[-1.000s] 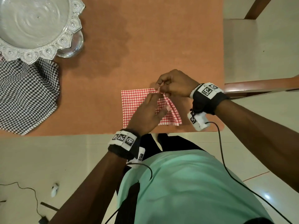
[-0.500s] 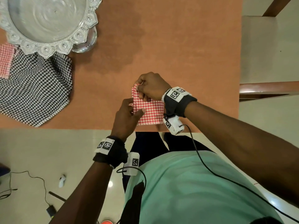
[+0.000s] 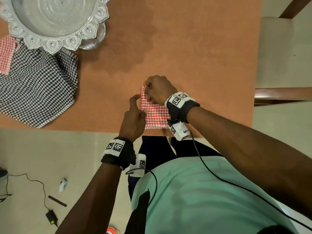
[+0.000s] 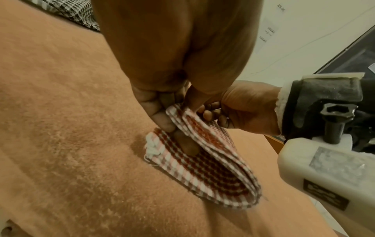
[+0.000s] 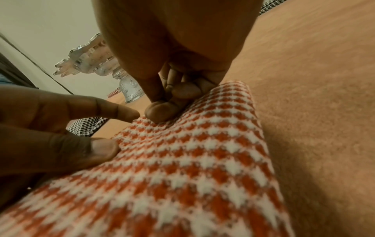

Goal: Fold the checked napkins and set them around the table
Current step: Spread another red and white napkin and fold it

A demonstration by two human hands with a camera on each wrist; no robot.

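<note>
A red checked napkin [image 3: 157, 115] lies folded at the near edge of the orange table [image 3: 185, 48]. My right hand [image 3: 146, 89] pinches the far left corner of its top layer, which is lifted slightly off the layer below [image 4: 202, 168]. My left hand [image 3: 140, 105] is at the napkin's open left edge. Its index finger [image 5: 121, 112] is straight beside the edge, and its thumb [image 5: 103, 147] touches the cloth [image 5: 192, 160] there. In the right wrist view my right hand [image 5: 162, 112] nips the cloth between thumb and fingertips.
A black checked napkin [image 3: 37, 85] lies spread at the table's left, with another red one [image 3: 6, 54] partly under it. An ornate silver bowl on a stand [image 3: 55, 19] sits at the far left. A chair [image 3: 278, 97] stands to the right. Cables and a charger lie on the floor.
My right hand carried the napkin's top layer over to the left, so the cloth is now half as wide. My left hand let go of the edge and straightened its index finger.
</note>
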